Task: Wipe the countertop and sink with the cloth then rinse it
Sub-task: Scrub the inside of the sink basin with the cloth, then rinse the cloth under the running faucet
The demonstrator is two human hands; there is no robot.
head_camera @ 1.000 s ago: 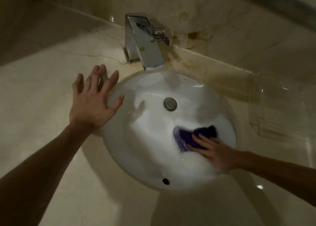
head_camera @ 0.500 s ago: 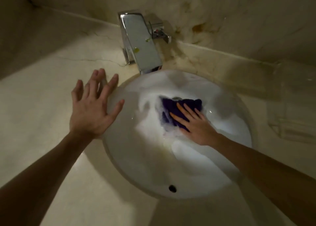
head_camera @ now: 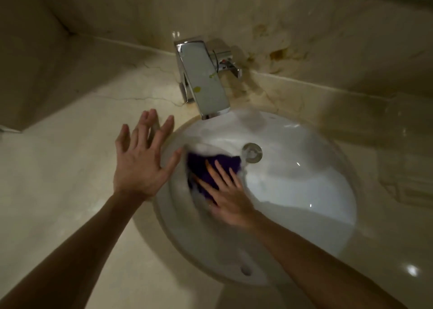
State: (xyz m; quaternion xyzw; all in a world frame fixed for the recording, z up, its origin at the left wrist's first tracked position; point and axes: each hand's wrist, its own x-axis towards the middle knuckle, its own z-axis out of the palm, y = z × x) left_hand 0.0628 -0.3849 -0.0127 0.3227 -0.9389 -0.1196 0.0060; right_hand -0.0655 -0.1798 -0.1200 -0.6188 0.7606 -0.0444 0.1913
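We saw a round white sink [head_camera: 293,191], smooth and shiny, set into a pale stone countertop [head_camera: 58,180] with thin cracks in it. A square, shiny metal tap [head_camera: 206,84] stood at the back, with yellow spots on its flat top. A round metal drain [head_camera: 252,152] sat in the bowl. The wall behind had brown stains [head_camera: 277,54].

The purple cloth [head_camera: 208,168] looked soft and crumpled, lying on the left inner wall of the sink, just beside the drain. Our right hand [head_camera: 228,197] pressed flat on it with straight, spread fingers, a bit blurred. Our left hand [head_camera: 140,161] lay open on the countertop at the sink's edge, fingers spread wide, holding nothing.
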